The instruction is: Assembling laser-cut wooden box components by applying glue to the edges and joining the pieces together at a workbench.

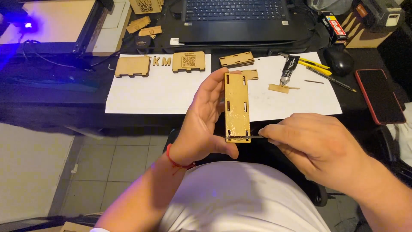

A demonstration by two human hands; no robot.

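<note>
A person seated at a dark desk (56,103) grips a slotted wooden panel (237,107) upright in the left hand (206,124), thumb at its lower edge & fingers behind it. The right hand (315,144) is pinched shut on a thin dark stick (251,137), whose tip touches the panel's bottom end. The panel is held in the air just in front of a white paper sheet (163,92) that lies on the desk. On the sheet's far edge: two tabbed wooden plates (133,66), cut-out wooden letters (161,61) between them, & a stack of slotted strips (236,59). Toward the sheet's right side lie a squeezed glue tube (289,68), a yellow utility knife (315,65) & a pencil (339,83). Beyond the sheet sits a laptop (236,19); right of the sheet, a black mouse (339,60) & a red-cased phone (380,95).
</note>
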